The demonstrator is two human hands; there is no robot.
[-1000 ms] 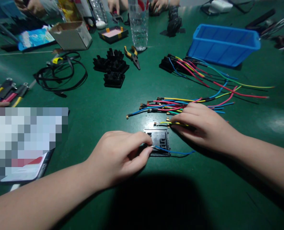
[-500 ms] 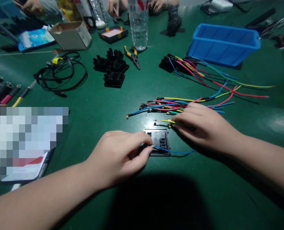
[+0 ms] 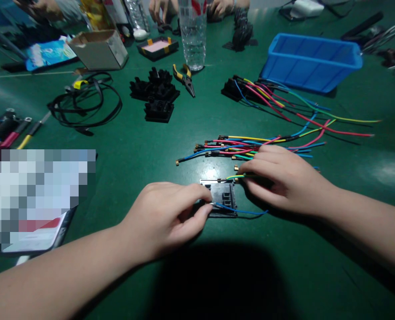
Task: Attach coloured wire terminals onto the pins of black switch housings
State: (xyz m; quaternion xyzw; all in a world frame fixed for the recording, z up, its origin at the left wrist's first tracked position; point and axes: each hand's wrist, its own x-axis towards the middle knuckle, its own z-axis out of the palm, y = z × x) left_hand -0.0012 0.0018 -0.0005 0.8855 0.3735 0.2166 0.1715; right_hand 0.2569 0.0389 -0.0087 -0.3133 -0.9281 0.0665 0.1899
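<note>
From where I stand, the left hand [image 3: 165, 215] has thumb and forefinger pinched on the metal end of a blue wire [image 3: 247, 211], over the left part of a black panel [image 3: 218, 189] lying flat on the green surface [image 3: 150, 151]. The right hand [image 3: 280, 178] grasps a green-and-yellow wire [image 3: 232, 177], its tip at the panel's far edge, brass terminals [image 3: 236, 168] poking out by the fingers. Just beyond lie loose coloured wires [image 3: 224, 151]; farther off, yellow-handled pliers [image 3: 186, 81] rest near a clear bottle [image 3: 193, 46].
</note>
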